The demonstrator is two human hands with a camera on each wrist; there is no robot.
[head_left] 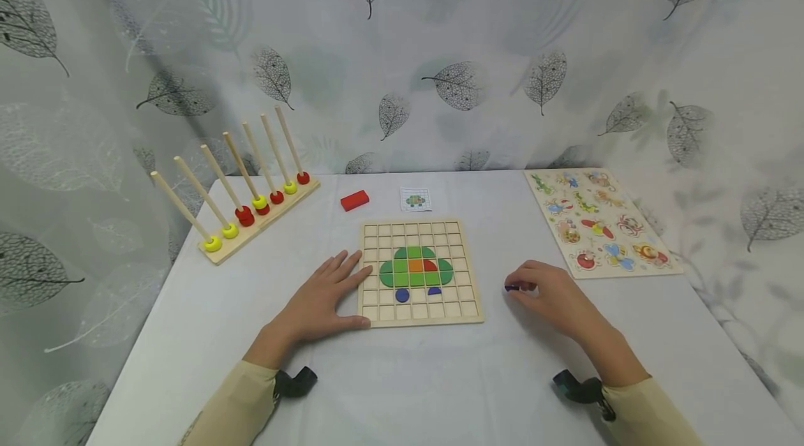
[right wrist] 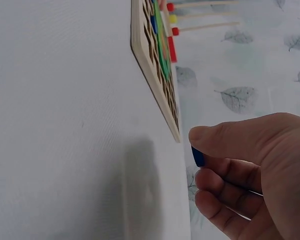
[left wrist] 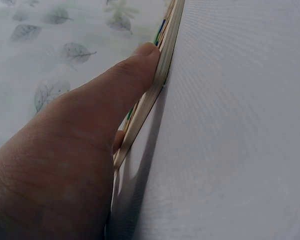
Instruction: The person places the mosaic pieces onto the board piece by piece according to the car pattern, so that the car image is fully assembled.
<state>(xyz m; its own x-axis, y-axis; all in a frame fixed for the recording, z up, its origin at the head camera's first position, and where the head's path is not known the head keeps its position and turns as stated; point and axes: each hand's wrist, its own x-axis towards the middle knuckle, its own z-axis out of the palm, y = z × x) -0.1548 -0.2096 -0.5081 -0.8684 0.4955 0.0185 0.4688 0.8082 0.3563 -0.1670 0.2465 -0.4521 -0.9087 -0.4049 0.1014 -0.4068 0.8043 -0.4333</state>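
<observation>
A square wooden grid board (head_left: 471,296) lies on the table, with green, orange and red tiles set in its middle squares. Below them sit a blue round piece (head_left: 402,296) and a blue half-round piece (head_left: 434,290). My left hand (head_left: 323,299) rests at the board's left edge, fingers spread and fairly straight; its thumb lies along the lower left corner, as the left wrist view shows too. To the right of the board, my right hand (head_left: 553,296) pinches a small dark blue piece (right wrist: 198,157) between thumb and fingers, above the table.
A wooden peg stand (head_left: 264,226) with red and yellow beads stands at the back left. Behind the board lie a red block (head_left: 354,200) and a small picture card (head_left: 416,199). An animal picture board (head_left: 603,223) lies at the back right.
</observation>
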